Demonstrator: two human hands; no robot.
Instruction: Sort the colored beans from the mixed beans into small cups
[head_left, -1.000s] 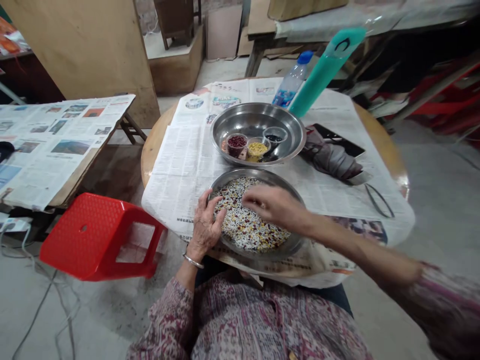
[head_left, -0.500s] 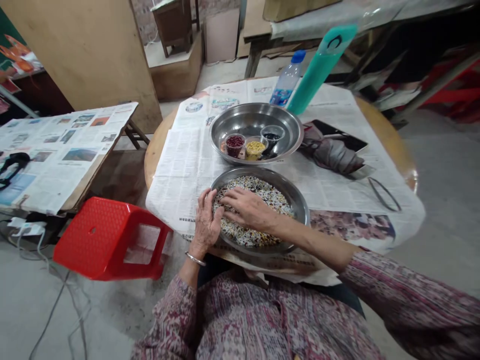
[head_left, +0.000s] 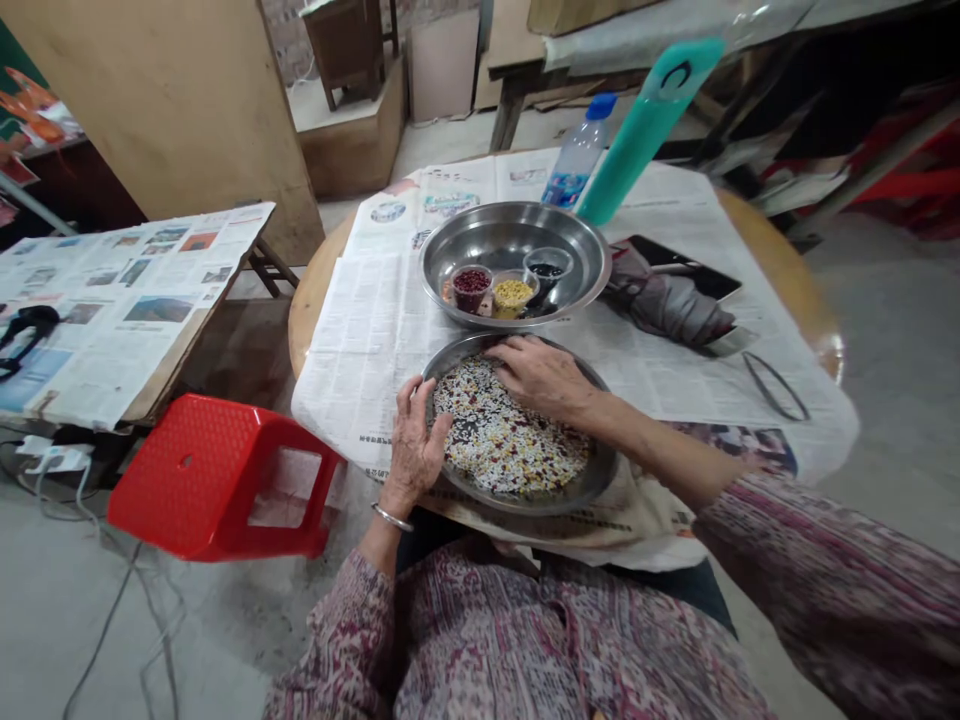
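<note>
Work apparently partial: cups (head_left: 513, 296) (upper centre) hold separate colours; grains (head_left: 517, 460) (centre) lie mixed. Left hand (head_left: 414, 440) unclenched at basin (head_left: 601, 478) rim; right hand (head_left: 541, 378), grip indeterminable.

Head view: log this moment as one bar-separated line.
Left hand: at left rim of near steel basin | Right hand: at mixed grains, far side | Far steel basin: three plastic cups inside

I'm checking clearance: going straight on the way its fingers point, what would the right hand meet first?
The right hand would likely meet the far rim of the nearer metal basin; depth is unclear, so it may be touching now.
</note>
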